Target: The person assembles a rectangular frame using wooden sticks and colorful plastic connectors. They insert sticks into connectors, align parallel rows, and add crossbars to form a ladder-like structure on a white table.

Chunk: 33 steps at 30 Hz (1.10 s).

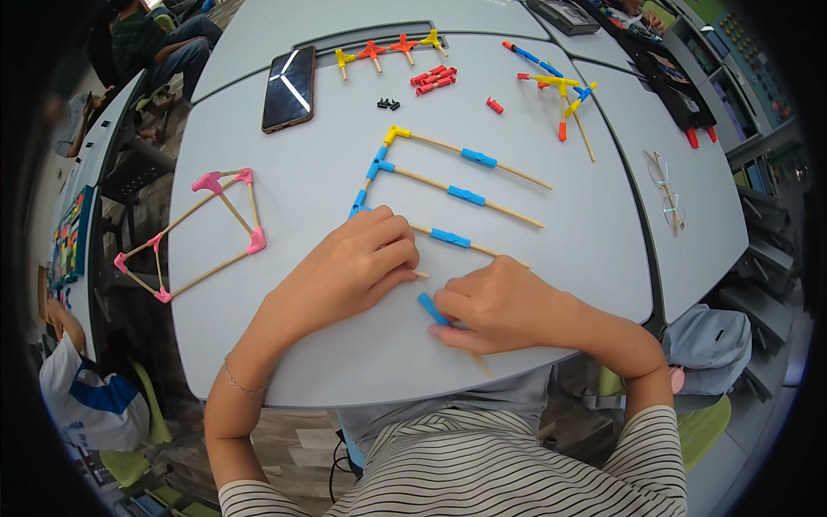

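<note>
At lower centre we pinch a blue connector on a wooden stick with our right hand; our left hand, curled shut, presses the stick frame at mid-frame. A black phone lies upper left.

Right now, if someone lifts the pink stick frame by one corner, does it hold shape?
Probably sags: the pink stick frame is thin wooden sticks joined only by small pink connectors. Likely very light, so a push would slide it. It overhangs the table edge, so it could drop off.
</note>
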Each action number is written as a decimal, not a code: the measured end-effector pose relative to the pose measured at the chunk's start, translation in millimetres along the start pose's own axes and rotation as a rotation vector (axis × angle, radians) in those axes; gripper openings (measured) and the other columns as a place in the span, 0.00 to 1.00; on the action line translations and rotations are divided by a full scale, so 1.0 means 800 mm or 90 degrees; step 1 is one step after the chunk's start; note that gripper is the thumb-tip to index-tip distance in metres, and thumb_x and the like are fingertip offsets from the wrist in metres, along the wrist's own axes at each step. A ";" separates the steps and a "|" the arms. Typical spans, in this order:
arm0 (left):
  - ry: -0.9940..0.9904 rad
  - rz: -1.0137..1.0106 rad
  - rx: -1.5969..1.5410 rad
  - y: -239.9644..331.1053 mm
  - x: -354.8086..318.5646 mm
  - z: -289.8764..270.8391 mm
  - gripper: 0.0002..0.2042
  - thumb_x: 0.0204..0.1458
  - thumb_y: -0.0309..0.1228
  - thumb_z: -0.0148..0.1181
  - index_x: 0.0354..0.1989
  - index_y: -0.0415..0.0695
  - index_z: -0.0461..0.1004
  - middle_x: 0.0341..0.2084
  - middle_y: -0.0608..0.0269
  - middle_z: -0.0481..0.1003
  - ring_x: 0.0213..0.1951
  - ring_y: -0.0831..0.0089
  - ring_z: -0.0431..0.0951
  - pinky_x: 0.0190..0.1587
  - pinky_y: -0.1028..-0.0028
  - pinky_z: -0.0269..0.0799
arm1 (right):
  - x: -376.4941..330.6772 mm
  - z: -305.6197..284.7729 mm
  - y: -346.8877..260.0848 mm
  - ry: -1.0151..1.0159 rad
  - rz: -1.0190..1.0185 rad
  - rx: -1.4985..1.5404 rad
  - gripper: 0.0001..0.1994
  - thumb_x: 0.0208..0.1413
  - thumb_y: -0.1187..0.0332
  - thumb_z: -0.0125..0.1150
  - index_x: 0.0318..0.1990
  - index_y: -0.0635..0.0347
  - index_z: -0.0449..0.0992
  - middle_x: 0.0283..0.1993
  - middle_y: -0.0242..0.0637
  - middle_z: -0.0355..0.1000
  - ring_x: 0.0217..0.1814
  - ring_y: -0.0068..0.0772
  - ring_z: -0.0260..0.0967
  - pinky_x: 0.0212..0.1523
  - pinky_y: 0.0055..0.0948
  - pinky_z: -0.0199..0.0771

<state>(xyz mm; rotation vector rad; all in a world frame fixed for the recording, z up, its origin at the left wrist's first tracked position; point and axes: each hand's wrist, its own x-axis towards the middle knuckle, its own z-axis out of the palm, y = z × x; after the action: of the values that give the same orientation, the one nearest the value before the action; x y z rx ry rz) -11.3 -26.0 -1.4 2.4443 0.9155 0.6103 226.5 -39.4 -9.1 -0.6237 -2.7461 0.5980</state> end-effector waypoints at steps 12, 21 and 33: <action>0.051 -0.021 -0.006 -0.005 0.002 0.011 0.08 0.51 0.24 0.67 0.34 0.41 0.71 0.32 0.59 0.72 0.36 0.60 0.74 0.39 0.66 0.72 | 0.002 -0.027 0.031 0.096 0.077 -0.056 0.10 0.43 0.70 0.71 0.28 0.58 0.73 0.21 0.31 0.70 0.22 0.32 0.71 0.23 0.31 0.69; 0.098 -0.030 -0.021 -0.004 0.001 0.023 0.06 0.52 0.24 0.66 0.34 0.41 0.73 0.30 0.58 0.71 0.33 0.60 0.74 0.35 0.67 0.72 | 0.008 -0.019 0.032 0.173 0.020 -0.060 0.11 0.43 0.73 0.72 0.32 0.60 0.75 0.27 0.34 0.72 0.28 0.33 0.72 0.25 0.30 0.71; 0.108 -0.060 -0.061 0.001 0.001 0.020 0.08 0.50 0.18 0.65 0.31 0.37 0.69 0.30 0.57 0.67 0.32 0.61 0.73 0.34 0.67 0.71 | 0.009 -0.009 0.029 0.194 0.044 -0.041 0.13 0.47 0.70 0.71 0.33 0.61 0.71 0.30 0.37 0.68 0.34 0.38 0.70 0.31 0.35 0.72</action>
<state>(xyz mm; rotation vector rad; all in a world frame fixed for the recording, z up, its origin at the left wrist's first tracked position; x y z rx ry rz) -1.9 -30.2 -13.9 2.2774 1.0362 0.8170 230.4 -14.8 -11.9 -0.7596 -2.4745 0.3940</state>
